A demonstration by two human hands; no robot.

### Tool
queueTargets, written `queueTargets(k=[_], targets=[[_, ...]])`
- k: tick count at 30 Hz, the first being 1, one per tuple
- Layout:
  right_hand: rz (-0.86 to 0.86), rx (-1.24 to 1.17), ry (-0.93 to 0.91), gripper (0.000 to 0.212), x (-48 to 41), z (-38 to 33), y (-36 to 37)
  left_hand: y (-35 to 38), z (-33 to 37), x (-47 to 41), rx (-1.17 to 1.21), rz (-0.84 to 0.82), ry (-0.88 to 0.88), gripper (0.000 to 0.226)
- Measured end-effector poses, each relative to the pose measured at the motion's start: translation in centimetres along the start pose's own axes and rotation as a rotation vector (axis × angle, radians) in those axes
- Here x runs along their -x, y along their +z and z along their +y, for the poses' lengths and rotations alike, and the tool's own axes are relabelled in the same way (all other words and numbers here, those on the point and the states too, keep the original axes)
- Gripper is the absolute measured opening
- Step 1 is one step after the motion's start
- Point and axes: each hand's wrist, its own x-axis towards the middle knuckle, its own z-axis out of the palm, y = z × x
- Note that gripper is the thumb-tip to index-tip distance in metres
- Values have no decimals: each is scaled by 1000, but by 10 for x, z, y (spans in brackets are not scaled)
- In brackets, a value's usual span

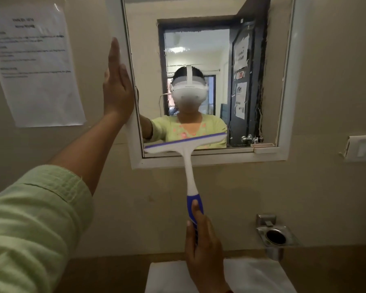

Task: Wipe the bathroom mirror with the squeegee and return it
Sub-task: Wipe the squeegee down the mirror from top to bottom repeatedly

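I am gripping the blue end of the squeegee [187, 161] handle with my right hand [205, 248], fingers wrapped tight around it. The white blade head is lying tilted across the bottom edge of the mirror [199, 49], its left end lower and overlapping the white frame [209, 159], its right end higher on the glass. My left hand [117, 85] is pressing flat, fingers straight and together, against the frame's left side, holding nothing. A printed paper [36, 66] is hanging on the wall to the left; a metal holder [276, 235] is sitting lower right.
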Motion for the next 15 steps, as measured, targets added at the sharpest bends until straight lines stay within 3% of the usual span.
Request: queueTargets(k=[3, 9, 15], targets=[[-10, -25, 29, 63, 15, 5, 1, 0, -2, 1, 2, 10, 6, 45], [128, -212, 99, 47, 6, -14, -5, -1, -2, 1, 21, 0, -6, 46], [253, -307, -11, 48, -52, -39, -39, -4, 1, 1, 48, -42, -59, 46]])
